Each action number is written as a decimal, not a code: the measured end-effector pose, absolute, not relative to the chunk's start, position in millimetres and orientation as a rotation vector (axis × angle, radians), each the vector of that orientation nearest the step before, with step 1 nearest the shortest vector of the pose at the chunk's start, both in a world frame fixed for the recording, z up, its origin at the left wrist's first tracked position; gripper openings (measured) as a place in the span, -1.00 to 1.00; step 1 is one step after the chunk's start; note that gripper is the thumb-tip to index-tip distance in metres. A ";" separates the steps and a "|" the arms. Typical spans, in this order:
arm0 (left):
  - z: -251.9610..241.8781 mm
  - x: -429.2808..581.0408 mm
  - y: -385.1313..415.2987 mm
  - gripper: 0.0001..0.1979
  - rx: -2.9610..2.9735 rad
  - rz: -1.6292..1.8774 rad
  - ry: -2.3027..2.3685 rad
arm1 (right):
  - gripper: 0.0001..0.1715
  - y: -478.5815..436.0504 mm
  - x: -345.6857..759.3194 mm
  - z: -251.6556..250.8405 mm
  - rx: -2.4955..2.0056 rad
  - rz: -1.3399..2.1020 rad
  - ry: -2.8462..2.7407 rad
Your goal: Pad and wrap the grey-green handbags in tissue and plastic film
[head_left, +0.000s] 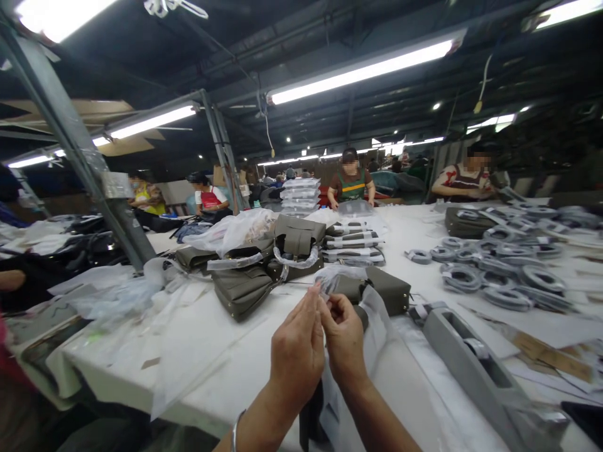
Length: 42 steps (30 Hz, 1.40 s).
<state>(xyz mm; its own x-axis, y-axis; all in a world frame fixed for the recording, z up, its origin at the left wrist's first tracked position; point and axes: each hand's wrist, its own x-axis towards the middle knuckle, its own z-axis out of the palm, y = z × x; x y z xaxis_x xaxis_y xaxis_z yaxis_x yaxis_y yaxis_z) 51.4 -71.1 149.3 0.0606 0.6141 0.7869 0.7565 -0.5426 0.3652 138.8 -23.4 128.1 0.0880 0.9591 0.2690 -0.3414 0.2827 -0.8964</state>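
My left hand [298,344] and my right hand [345,338] are together over the near part of the table. Both are closed, fingertips meeting at a piece of clear plastic film [340,274]. My fingers hide part of what lies inside the film. Just beyond them an olive-grey handbag [390,292] lies on the table. A translucent white sheet [379,323] hangs beside my right hand. Something dark, like a strap [311,411], shows below between my forearms.
More olive handbags [242,290] are piled ahead, beside a stack of wrapped flat pieces [354,256]. To the right stand a grey tape dispenser [471,364] and several grey coiled straps [504,298]. Thin sheets [188,351] cover the left side. A co-worker [351,182] stands across the table.
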 end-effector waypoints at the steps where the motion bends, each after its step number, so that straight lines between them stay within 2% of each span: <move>1: 146.7 48.9 -70.1 -0.42 -2.167 -1.504 -1.376 | -0.58 -23.7 138.1 128.3 -0.755 1.129 -1.028; 7: 140.0 30.6 -62.0 -0.49 -2.173 -1.457 -1.170 | -0.60 -26.2 134.3 127.6 -0.708 1.168 -0.988; 17: 148.3 18.2 -56.6 -0.36 -2.267 -1.186 -0.932 | -0.55 -26.1 131.6 130.4 -0.687 1.235 -0.963; 20: 150.9 16.0 -57.9 -0.45 -2.349 -1.407 -1.095 | -0.58 -23.1 130.6 131.0 -0.703 1.221 -0.941; 24: 163.0 8.5 -51.3 -0.52 -2.368 -2.017 -1.632 | -0.61 -21.1 133.9 132.3 -0.610 1.342 -0.928; 26: 171.2 3.9 -43.7 -0.52 -2.410 -2.195 -1.791 | -0.64 -20.8 137.7 133.6 -0.595 1.347 -0.945; 31: 189.5 0.9 -27.9 -0.65 -2.837 -1.963 -1.989 | -0.62 -19.4 147.6 138.8 -0.658 1.270 -0.996; 34: 197.2 6.2 -24.4 -0.65 -2.935 -1.956 -2.006 | -0.60 -18.9 151.1 142.0 -0.685 1.237 -1.016; 38: 197.4 14.0 -22.7 -0.66 -2.994 -2.033 -2.017 | -0.62 -20.9 153.2 146.3 -0.721 1.193 -1.025; 42: 184.6 16.3 -19.6 -0.54 -2.820 -2.245 -2.115 | -0.62 -23.2 166.7 151.1 -0.791 1.042 -1.291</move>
